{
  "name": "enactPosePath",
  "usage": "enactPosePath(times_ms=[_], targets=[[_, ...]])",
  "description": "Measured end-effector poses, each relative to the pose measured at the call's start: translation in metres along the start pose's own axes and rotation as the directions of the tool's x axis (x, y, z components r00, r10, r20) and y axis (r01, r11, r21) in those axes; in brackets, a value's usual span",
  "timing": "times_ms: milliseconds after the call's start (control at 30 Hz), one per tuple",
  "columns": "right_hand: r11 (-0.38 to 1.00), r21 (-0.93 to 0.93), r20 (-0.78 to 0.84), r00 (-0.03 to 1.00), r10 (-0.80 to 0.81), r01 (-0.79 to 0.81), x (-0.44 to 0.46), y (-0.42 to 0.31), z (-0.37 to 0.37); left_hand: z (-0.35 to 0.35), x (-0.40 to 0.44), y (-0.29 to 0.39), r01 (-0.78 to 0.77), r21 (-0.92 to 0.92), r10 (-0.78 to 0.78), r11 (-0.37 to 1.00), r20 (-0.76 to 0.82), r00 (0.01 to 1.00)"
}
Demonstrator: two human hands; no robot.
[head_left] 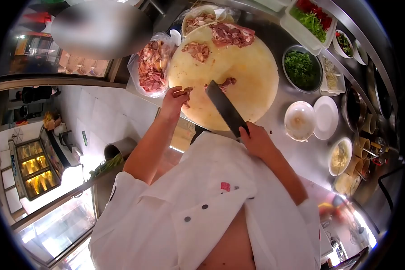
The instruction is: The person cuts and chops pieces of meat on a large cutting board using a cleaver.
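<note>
My right hand (255, 138) is closed round the handle of a cleaver (226, 109). Its dark, broad blade slants up and left over the round cutting board (252, 63), the tip beside a small piece of meat (228, 83). At the board's left edge my left hand (172, 104) grips a piece of raw meat (184, 92) with closed fingers. Chopped meat pieces (196, 51) lie in a pile farther up the board. A larger slab of raw meat (231, 34) sits at the far edge.
A plastic bag of meat chunks (152, 67) stands left of the board, and a bowl of meat (200, 20) behind it. To the right are a metal bowl of chopped greens (302, 67), a used white bowl (299, 120), a white plate (326, 118) and a vegetable tub (310, 22).
</note>
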State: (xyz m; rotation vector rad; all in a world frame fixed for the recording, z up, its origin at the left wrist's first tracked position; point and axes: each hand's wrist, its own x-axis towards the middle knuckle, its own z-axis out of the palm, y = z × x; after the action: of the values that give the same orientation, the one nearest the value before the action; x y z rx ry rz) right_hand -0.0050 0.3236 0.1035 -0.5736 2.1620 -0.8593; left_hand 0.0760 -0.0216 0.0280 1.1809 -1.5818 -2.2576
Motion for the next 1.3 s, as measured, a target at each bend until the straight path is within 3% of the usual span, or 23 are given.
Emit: enactPosePath(times_ms=[67,267,300,367,400,533,733,833,933,1033,1133,1233,1300], targets=[[0.998,-0.053,0.006,1.000,-0.021,0.022,0.006,0.004,0.011,0.008,0.000,0.000,-0.003,-0.011,0.003,1.000,0.026,1.000],[0.997,-0.075,-0.073,0.997,0.008,-0.014,0.017,0.011,0.023,0.017,0.011,-0.002,-0.196,0.409,0.158,0.891,0.124,0.979],[0.997,-0.082,-0.092,0.996,0.000,-0.007,0.020,0.013,0.024,0.022,0.010,-0.002,-0.374,0.531,0.337,0.760,0.171,0.926],[0.995,-0.098,-0.126,0.992,-0.014,0.002,0.026,0.020,0.022,0.034,0.008,-0.004,-0.624,0.692,0.610,0.363,0.330,0.720],[0.994,-0.107,-0.160,0.987,-0.017,0.000,0.029,0.021,0.019,0.041,0.006,-0.004,-0.653,0.711,0.621,0.260,0.395,0.677],[0.992,-0.116,-0.254,0.967,0.021,-0.052,0.034,0.018,-0.001,0.040,0.003,-0.045,-0.686,0.699,0.616,0.201,0.454,0.643],[0.993,-0.082,-0.218,0.974,0.066,-0.086,0.010,0.009,-0.019,0.017,-0.015,-0.058,-0.737,0.670,0.642,-0.089,0.605,0.472],[0.996,-0.058,-0.170,0.984,0.062,-0.073,-0.001,0.003,-0.010,0.018,-0.022,-0.051,-0.745,0.666,0.581,0.047,0.588,0.562],[0.997,-0.018,-0.135,0.988,0.075,-0.078,-0.005,0.001,-0.001,0.022,-0.037,-0.028,-0.697,0.633,0.456,0.336,0.539,0.709],[0.995,-0.018,-0.121,0.988,0.096,-0.099,-0.009,0.001,0.000,0.007,-0.028,-0.022,-0.729,0.613,0.334,0.304,0.648,0.685],[0.990,-0.044,-0.134,0.983,0.128,-0.135,-0.013,0.005,-0.002,-0.005,-0.014,-0.028,-0.660,0.622,0.230,0.422,0.631,0.741],[0.993,-0.025,-0.164,0.980,0.110,-0.115,-0.016,0.009,-0.002,0.004,-0.004,-0.025,-0.660,0.707,0.158,0.255,0.643,0.750],[0.993,-0.033,-0.171,0.979,0.106,-0.113,-0.017,0.012,-0.001,0.015,-0.004,-0.012,-0.646,0.723,0.080,0.245,0.649,0.756]])
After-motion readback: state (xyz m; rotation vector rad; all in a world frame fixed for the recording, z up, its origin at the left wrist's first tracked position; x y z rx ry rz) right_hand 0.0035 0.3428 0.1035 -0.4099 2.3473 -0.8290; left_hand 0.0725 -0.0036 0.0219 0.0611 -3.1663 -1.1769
